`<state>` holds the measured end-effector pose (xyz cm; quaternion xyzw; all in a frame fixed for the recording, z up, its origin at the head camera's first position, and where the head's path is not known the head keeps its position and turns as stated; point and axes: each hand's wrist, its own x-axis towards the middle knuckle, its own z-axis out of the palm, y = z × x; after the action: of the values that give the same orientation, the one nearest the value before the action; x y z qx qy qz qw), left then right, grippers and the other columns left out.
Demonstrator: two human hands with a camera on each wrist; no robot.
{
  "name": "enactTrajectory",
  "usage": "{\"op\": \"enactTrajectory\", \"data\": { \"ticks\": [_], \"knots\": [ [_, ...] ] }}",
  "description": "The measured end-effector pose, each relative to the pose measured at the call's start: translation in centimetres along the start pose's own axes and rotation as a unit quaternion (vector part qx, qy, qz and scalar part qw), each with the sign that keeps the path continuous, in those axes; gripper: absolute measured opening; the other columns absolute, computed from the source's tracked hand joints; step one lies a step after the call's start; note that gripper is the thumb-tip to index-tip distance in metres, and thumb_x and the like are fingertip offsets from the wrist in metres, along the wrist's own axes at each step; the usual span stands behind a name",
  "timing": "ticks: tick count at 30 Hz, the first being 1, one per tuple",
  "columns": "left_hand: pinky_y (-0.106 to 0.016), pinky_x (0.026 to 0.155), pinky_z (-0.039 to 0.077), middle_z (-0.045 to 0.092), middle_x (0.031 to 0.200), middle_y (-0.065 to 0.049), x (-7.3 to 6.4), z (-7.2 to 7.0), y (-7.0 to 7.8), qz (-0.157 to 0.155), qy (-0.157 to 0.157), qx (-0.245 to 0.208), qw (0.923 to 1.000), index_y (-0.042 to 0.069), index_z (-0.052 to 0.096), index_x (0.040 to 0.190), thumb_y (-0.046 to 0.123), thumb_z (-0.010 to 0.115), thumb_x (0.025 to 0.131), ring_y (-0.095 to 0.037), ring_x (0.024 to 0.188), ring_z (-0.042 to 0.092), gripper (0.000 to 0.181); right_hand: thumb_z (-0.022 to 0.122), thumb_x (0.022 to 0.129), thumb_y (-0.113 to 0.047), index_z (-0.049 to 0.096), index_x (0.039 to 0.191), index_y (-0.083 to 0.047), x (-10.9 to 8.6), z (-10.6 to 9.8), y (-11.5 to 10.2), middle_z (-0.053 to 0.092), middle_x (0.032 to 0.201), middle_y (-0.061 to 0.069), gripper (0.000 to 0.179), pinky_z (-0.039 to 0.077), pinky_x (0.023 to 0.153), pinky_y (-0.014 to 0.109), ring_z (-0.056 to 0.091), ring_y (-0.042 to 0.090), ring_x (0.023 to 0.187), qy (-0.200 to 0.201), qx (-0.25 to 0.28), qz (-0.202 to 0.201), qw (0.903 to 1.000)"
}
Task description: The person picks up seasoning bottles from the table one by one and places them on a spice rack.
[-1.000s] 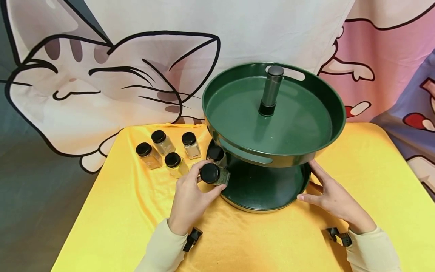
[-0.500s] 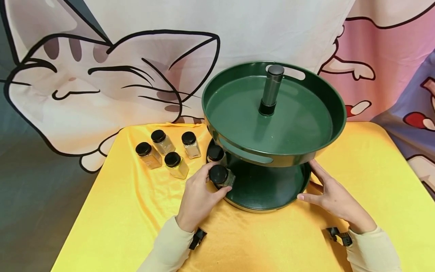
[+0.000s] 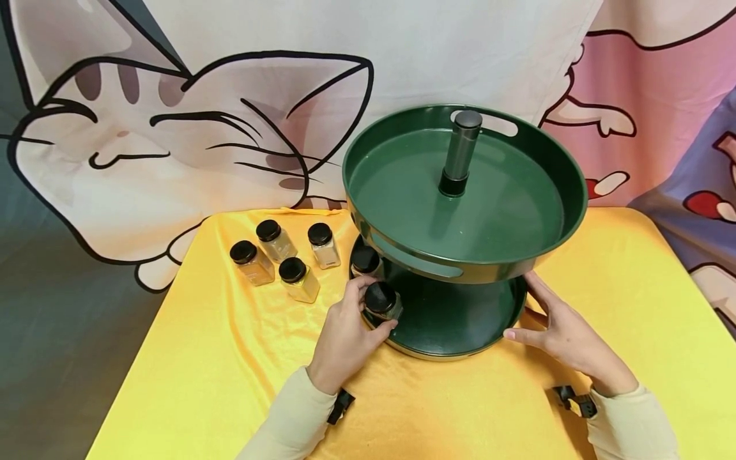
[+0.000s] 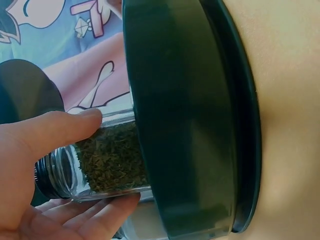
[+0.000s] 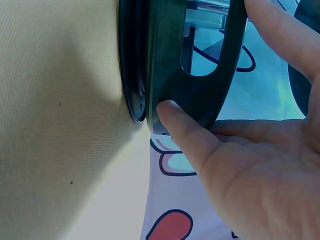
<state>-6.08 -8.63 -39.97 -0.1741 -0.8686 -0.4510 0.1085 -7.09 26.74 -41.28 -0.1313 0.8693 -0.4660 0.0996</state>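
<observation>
My left hand (image 3: 346, 338) grips a square glass spice jar (image 3: 393, 311) with a black lid, thumb on one side and fingers on the other. Dried green herb flakes (image 4: 112, 157) fill the jar in the left wrist view. The jar stands at the left front of the lower tray (image 3: 443, 332) of a green two-tier turntable; its base is hidden behind the rim. Just behind it, a second black-lidded jar (image 3: 366, 260) sits on that tray, partly covered by my fingers. My right hand (image 3: 566, 332) touches the lower tray's right rim with spread fingers, one fingertip (image 5: 172, 107) against its outer wall.
Several black-lidded spice jars, including an orange-brown one (image 3: 257, 268) and a yellow one (image 3: 301, 286), stand on the yellow cloth (image 3: 230, 370) to the left. The upper tray (image 3: 506, 211), with its central post (image 3: 460, 150), overhangs the lower one.
My left hand has carried the herb jar right and slightly toward me, from the lower tray's left edge to inside its rim, bringing it more upright. My right hand has stayed in place.
</observation>
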Motion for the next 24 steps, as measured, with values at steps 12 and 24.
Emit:
{"op": "enactTrajectory", "data": {
  "ticks": [12, 24],
  "knots": [
    [-0.038, 0.084, 0.057, 0.070, 0.115, -0.013, -0.17, 0.59, -0.39, -0.009, -0.024, 0.020, 0.9995, 0.005, 0.046, 0.132, 0.006, 0.088, 0.076, -0.023, 0.101, 0.070, 0.070, 0.084, 0.083, -0.020, 0.003, 0.161, -0.035, -0.10, 0.07, 0.03, 0.009, 0.168, 0.007, 0.113, 0.032, 0.096, 0.003, 0.016, 0.040, 0.150, -0.001, 0.004, -0.002, 1.0000],
    [-0.038, 0.085, 0.056, 0.068, 0.116, -0.012, -0.02, 0.59, -0.24, -0.014, -0.029, 0.046, 0.9984, 0.005, 0.046, 0.133, 0.013, 0.090, 0.076, -0.023, 0.102, 0.069, 0.073, 0.084, 0.083, -0.022, 0.003, 0.161, -0.035, -0.08, -0.02, 0.01, 0.009, 0.168, 0.005, 0.113, 0.039, 0.105, 0.024, 0.017, 0.039, 0.150, -0.003, -0.004, 0.006, 1.0000]
  ]
}}
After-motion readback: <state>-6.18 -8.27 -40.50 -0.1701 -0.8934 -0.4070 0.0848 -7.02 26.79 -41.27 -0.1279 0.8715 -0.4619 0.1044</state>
